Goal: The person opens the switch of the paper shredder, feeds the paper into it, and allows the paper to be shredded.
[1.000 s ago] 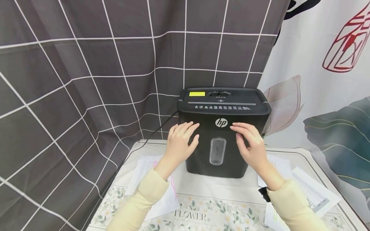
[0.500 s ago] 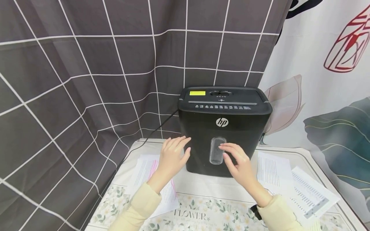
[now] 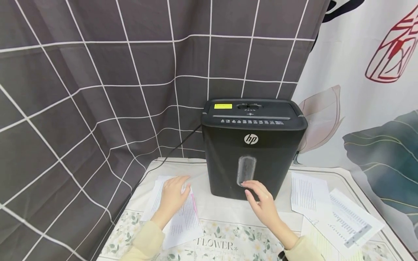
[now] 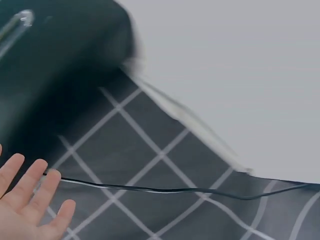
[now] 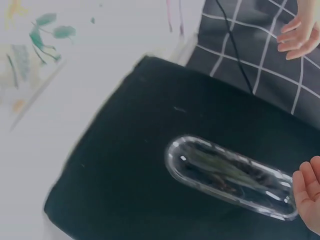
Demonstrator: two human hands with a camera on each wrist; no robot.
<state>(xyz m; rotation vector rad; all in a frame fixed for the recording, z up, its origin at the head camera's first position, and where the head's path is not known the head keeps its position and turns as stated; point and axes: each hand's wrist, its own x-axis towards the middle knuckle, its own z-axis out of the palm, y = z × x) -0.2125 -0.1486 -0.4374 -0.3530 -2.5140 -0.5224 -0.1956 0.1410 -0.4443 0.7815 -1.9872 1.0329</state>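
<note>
- Shredder (image 3: 253,150), black, one: standing upright on the tablecloth (image 3: 235,215), in front of the gridded curtain (image 3: 130,65).
- Left hand (image 3: 173,194), mine: hovering over the left sheets (image 3: 186,221) in the head view, holding nothing; whether I am touching paper, I cannot tell.
- Right hand (image 3: 261,203), mine: hanging before the lower end of the window (image 3: 246,168), fingers bending loosely, thumb standing apart, pinching nothing; contact, again, I cannot tell.
- Right sheets (image 3: 308,195), several: lying overlapped, to the right of that hand.
- Handling, in my judgement: holding the wrist high and the fingers light over loose paper is sparing it creases and drags; keeping fingers and cuffs (image 3: 305,248) away from the feed slot (image 3: 250,116) is the safer practice.
- Head view alone: showing the logo (image 3: 251,139), the yellow label (image 3: 223,106), the slot and the right sheets.
- Left wrist view: showing the gaps between my left fingers, which are looking closer together from above, and the cord (image 4: 150,189) crossing beyond them.
- Right wrist view: showing mottled green in the window, contents or reflection, where the head view is giving only grey.
</note>
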